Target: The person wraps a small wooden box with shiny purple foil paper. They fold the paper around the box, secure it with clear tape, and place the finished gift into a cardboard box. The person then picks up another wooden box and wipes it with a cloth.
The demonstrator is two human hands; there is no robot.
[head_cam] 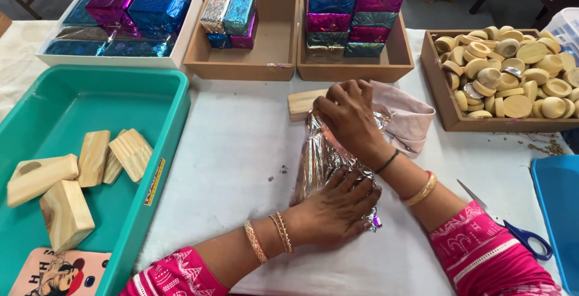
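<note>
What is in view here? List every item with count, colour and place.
Silver foil-wrapped block: one, shiny silver, table centre, under both hands.
Bare wooden block: one, pale, just beyond the foil.
Pink cloth: one, right of the foil.
Teal plastic tub: one, left; holds about five pale wooden blocks and a pink phone case.
White tray: one, far left; blue and purple wrapped boxes.
Brown wooden trays: two, far centre; wrapped boxes in silver, blue, purple.
Wooden tray of round wooden discs: one, right, many discs.
Blue-handled scissors: one, right.
Blue bin: one, right edge.
Left hand: grip pressing foil's near end.
Right hand: pressing far end.
</note>
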